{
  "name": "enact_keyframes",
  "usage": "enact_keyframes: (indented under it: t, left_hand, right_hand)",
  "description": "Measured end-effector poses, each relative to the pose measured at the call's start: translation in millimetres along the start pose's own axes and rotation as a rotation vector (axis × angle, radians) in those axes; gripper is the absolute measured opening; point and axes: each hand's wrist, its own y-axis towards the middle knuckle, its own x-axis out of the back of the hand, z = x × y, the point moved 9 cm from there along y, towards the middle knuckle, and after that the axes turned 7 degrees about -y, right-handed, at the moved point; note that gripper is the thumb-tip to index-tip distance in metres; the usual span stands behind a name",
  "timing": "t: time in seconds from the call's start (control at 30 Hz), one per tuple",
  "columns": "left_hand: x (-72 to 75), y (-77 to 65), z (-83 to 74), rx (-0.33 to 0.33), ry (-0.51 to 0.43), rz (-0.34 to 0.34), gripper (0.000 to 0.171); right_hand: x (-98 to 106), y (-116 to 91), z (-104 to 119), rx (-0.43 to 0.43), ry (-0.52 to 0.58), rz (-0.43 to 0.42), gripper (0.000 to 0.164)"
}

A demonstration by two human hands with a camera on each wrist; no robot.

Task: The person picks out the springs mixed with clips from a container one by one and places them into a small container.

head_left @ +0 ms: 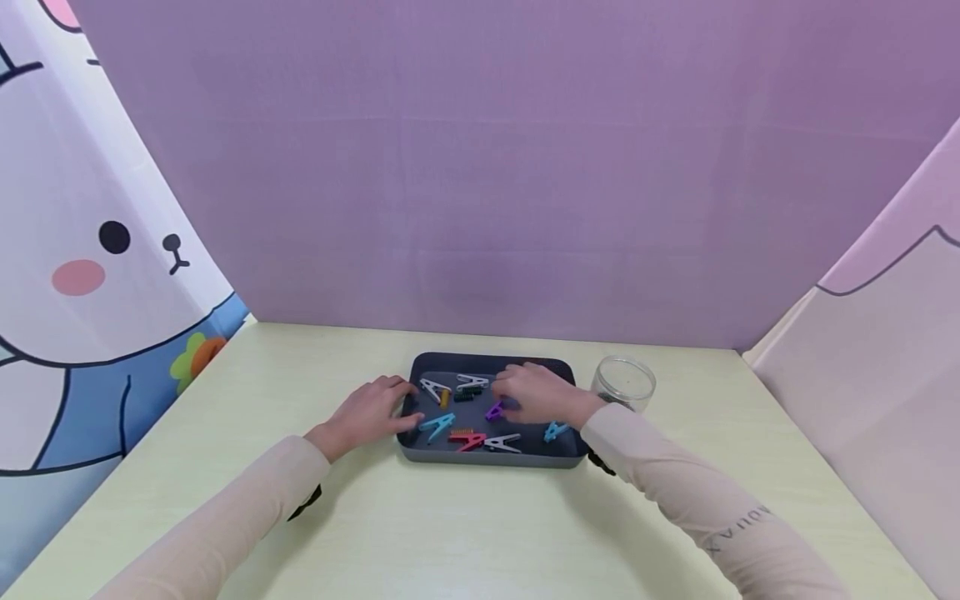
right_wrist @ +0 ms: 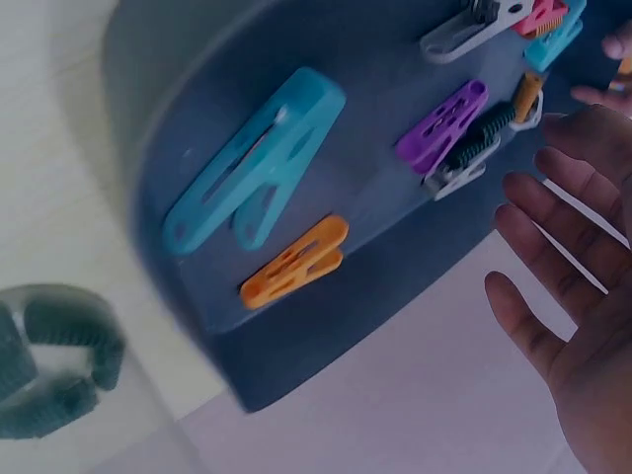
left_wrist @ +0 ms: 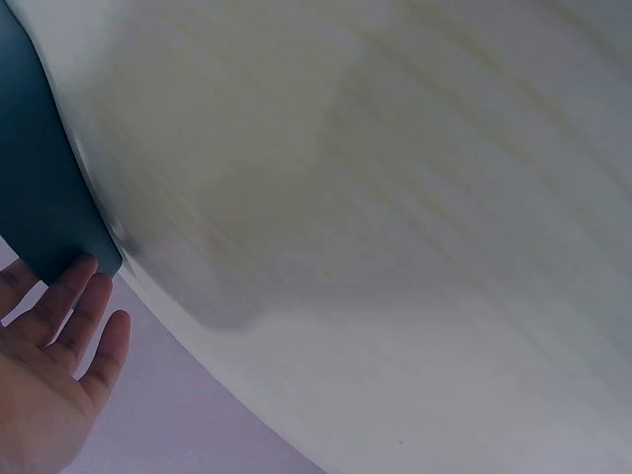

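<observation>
A dark grey tray [head_left: 495, 459] holds clothespins of several colours. At its left end my left hand [head_left: 372, 410] touches the rim, fingers loosely spread; in the left wrist view its fingertips rest against the tray's wall [left_wrist: 44, 168]. Over the tray's right half hovers my right hand [head_left: 536, 393], near a purple clothespin [head_left: 494, 411]. The right wrist view shows its fingers [right_wrist: 553, 257] extended and apart, holding nothing visible. A large blue clothespin [right_wrist: 262, 163] and an orange clothespin [right_wrist: 294, 265] lie at the tray's right end. Dark green ribbed pieces [right_wrist: 484, 133] lie near the purple clothespin.
Right of the tray stands a clear round jar [head_left: 624, 379], with dark green ribbed pieces [right_wrist: 64, 321] inside. White clothespins [head_left: 502, 442], a red clothespin [head_left: 472, 440] and a light blue clothespin [head_left: 437, 424] lie in the tray. A purple cloth [head_left: 480, 183] hangs behind the pale table [head_left: 420, 533].
</observation>
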Motion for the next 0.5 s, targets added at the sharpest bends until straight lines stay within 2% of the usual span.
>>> enact_keyframes:
  t: [0.5]
  left_hand:
    - [-1.3, 1.6, 0.5, 0.004, -0.003, 0.003, 0.046]
  right_hand:
    - [-16.1, 28.2, 31.0, 0.096, -0.07, 0.09, 0.014]
